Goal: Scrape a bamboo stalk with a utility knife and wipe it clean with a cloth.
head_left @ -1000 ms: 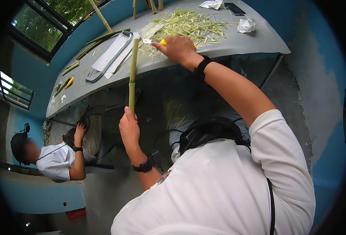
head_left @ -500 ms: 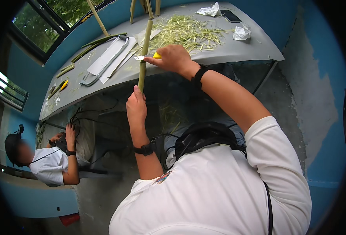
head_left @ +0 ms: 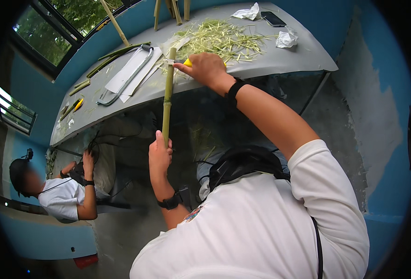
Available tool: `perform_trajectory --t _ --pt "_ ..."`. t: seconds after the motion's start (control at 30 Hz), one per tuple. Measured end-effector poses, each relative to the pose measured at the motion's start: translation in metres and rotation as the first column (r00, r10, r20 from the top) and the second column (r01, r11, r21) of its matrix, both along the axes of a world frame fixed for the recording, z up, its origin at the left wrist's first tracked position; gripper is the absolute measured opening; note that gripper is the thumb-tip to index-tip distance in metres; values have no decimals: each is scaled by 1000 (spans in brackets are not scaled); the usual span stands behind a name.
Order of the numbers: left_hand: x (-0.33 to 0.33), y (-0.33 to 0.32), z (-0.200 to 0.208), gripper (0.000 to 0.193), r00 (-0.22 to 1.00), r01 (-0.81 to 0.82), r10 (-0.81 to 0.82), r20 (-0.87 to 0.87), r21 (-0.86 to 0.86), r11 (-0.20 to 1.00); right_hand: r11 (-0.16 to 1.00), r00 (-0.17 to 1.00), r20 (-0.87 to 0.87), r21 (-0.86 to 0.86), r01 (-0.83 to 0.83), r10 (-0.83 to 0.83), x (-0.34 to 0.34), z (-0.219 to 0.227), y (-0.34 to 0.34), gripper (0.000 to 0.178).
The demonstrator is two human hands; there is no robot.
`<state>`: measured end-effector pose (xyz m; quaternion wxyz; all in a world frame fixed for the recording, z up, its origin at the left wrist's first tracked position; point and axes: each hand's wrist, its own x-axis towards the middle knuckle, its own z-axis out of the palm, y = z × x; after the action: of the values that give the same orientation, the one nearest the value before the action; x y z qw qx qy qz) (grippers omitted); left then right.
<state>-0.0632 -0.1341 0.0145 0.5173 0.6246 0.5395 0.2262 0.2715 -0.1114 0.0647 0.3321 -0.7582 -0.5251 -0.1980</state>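
My left hand (head_left: 160,156) is closed round the lower end of a green bamboo stick (head_left: 167,100), which slants up and away over the table's near edge. In my right hand (head_left: 206,70) is a yellow-handled utility knife (head_left: 187,63). Its pale blade lies across the stick close to the far end. The fingers of the right hand are wrapped round the handle and its thumb points toward the stick. A joint ring shows about midway along the stick. Behind the right hand a heap of pale green shavings (head_left: 221,39) is spread out.
On the grey table (head_left: 298,60) lie a hacksaw (head_left: 133,76) on white paper, a phone (head_left: 273,19), crumpled tissues (head_left: 286,39), bamboo pieces (head_left: 79,87) and another yellow knife (head_left: 78,104). Bamboo sticks (head_left: 187,9) stand at the back. A seated person (head_left: 68,195) is at the left.
My left hand has drawn the bamboo stick back toward my body. The knife now meets the stick near its far end instead of its middle; my right hand has barely shifted.
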Motion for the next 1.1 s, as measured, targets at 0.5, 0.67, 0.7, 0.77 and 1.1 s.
perform_trajectory --t 0.5,0.67,0.7,0.77,1.1 --pt "29 42 -10 73 991 8 -37 126 218 976 969 967 69 21 -246 244 -7 0 -7 85" --pt "61 59 -13 76 994 40 -64 84 267 963 983 982 50 -28 -183 184 2 0 -14 86" --pt "59 54 -13 76 997 20 -42 68 290 957 982 981 50 -31 -186 187 0 -1 -11 87" --pt "52 43 -11 75 998 -19 2 56 306 952 981 980 50 -37 -189 191 -2 -2 -5 88" --pt "11 6 -36 70 990 -64 43 134 154 986 989 989 18 -7 -150 150 2 -4 -3 90"
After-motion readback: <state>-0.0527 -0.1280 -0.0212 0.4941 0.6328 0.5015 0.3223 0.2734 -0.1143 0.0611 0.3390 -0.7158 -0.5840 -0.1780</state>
